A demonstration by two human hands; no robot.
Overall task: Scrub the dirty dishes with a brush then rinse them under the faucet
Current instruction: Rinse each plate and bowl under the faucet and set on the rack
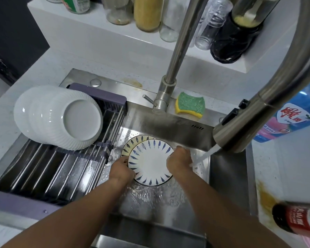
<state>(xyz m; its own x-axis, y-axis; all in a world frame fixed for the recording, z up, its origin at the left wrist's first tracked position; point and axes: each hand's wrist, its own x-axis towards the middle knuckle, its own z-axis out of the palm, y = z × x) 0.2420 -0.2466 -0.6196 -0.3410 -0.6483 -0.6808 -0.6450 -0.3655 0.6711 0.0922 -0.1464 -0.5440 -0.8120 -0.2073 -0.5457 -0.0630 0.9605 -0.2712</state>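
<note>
Our left hand (123, 170) gripped the left rim of the patterned plate (150, 165), our right hand (179, 159) curled over its right rim, both arms reaching into the sink (227, 185), beside the running faucet (240, 126).

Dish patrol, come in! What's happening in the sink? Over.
Left hand and right hand grip blue-patterned plate. Faucet running, water hitting by right hand. Second plate partly underneath.
</note>
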